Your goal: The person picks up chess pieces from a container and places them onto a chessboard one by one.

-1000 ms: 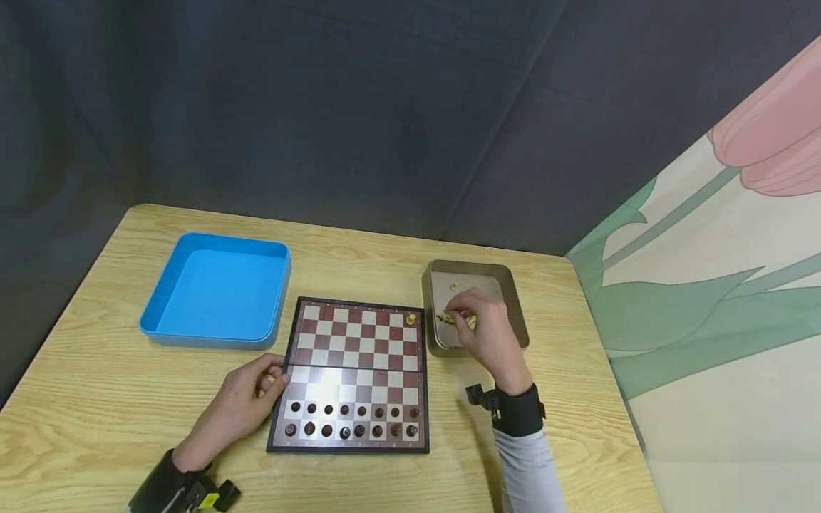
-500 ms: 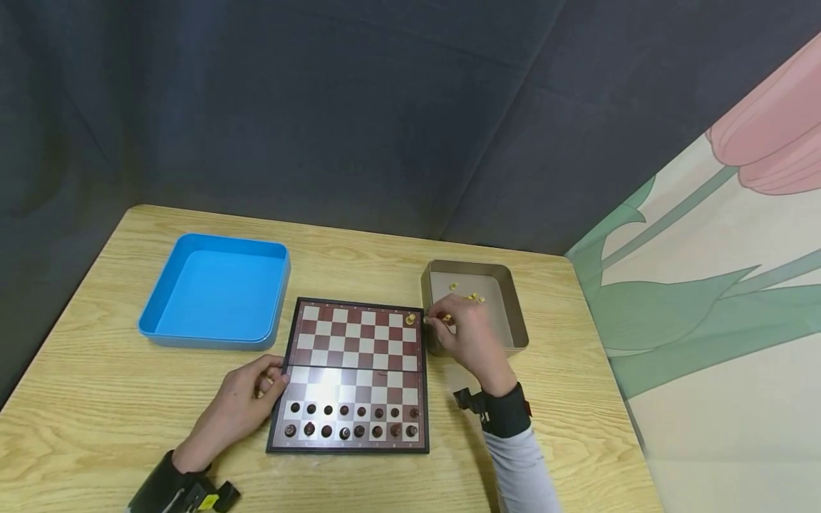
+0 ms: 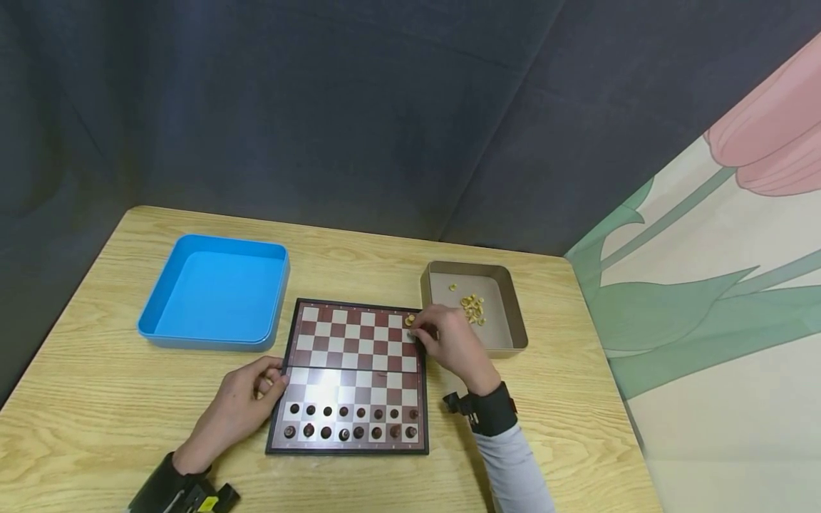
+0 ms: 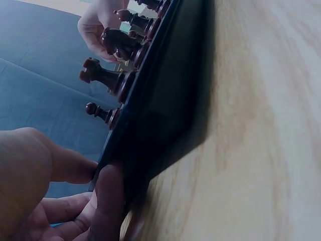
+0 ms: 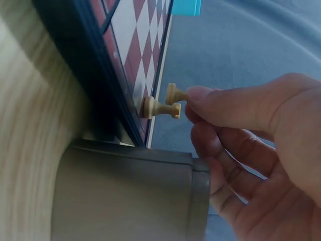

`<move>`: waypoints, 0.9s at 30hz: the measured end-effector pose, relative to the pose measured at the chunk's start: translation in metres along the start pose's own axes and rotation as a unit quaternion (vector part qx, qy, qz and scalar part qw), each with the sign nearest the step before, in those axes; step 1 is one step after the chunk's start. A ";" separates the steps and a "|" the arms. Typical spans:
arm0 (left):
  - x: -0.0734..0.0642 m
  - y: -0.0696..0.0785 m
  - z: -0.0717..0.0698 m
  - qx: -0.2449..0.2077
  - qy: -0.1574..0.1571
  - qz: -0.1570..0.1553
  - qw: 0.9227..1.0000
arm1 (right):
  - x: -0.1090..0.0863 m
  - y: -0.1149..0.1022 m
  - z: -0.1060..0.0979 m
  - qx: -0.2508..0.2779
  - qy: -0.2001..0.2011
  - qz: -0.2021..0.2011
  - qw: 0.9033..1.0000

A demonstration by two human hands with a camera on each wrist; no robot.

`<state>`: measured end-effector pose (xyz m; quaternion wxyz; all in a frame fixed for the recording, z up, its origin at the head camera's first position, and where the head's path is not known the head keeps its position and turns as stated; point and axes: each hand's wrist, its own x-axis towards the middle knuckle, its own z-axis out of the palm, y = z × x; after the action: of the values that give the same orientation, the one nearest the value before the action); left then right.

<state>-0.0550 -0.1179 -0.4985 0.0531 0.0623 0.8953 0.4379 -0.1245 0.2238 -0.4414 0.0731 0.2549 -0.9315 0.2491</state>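
A folding chessboard point(image 3: 359, 356) lies on the table. Dark chess pieces point(image 3: 344, 433) fill its two near rows. My left hand point(image 3: 240, 395) holds the board's left edge; in the left wrist view the thumb and fingers pinch the edge near a dark rook point(image 4: 108, 80). One pale rook point(image 5: 160, 109) stands on the far right corner square. Just beside it, above the board, my right hand point(image 3: 452, 342) pinches a pale chess piece point(image 5: 173, 94) between thumb and fingers. Its base shows, but its top is hidden in the grip, so I cannot tell which piece.
A grey-brown metal tin point(image 3: 519, 313) stands right of the board, holding several pale chess pieces point(image 3: 472, 308). At the back left is a blue tray point(image 3: 218, 292). A dark curtain point(image 3: 321, 128) hangs behind the wooden table point(image 3: 115, 399).
My right hand has left the tin and moved left to the board's far right corner with a pale chess piece. Pieces in the tin are uncovered. The left hand has stayed put.
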 end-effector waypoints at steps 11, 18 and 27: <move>0.001 0.000 0.000 0.003 -0.001 0.005 1.000 | 0.000 0.002 0.006 -0.009 -0.005 0.003 1.000; 0.001 -0.001 0.000 0.008 -0.001 0.008 1.000 | 0.000 0.003 0.009 -0.005 -0.014 0.006 1.000; 0.001 0.000 -0.001 0.003 -0.002 0.007 1.000 | 0.000 0.002 0.009 -0.002 -0.028 0.009 1.000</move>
<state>-0.0557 -0.1182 -0.4978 0.0520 0.0695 0.8962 0.4351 -0.1257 0.2200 -0.4501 0.0452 0.2529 -0.9360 0.2408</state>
